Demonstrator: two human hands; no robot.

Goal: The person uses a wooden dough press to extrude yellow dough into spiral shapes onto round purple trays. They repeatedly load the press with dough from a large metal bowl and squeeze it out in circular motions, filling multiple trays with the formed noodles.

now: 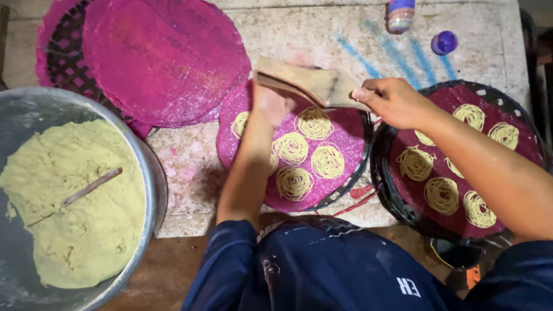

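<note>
Near the centre of the frame, both hands close on a wooden press [314, 86] held above a round pink mat [345, 129]. At the upper middle, the left hand [271, 105] grips the press's left end, fingers wrapped under it, though most of that grip is hidden behind the wrist. Just right of centre, the right hand [391, 101] clamps the right end of the press, thumb on top and fingers curled beneath. On the pink mat lie 6 coils of thin yellow noodle strands [314, 123], set close together and partly hidden by the left forearm.

Toward the right of the frame, a second mat on a dark woven tray [383, 190] carries about 7 more noodle coils [442, 196], with the right forearm crossing over it. At the upper left, a stack of bare pink mats [167, 57] rests on a dark lattice tray, well apart from the hands. Filling the lower left corner, a large metal bowl [147, 173] holds pale yellow dough [86, 224] with a stick [86, 190] lying in it. Along the top edge, right of centre, a small bottle [400, 14] stands near a purple cap [444, 42] on the stone slab [190, 167].
</note>
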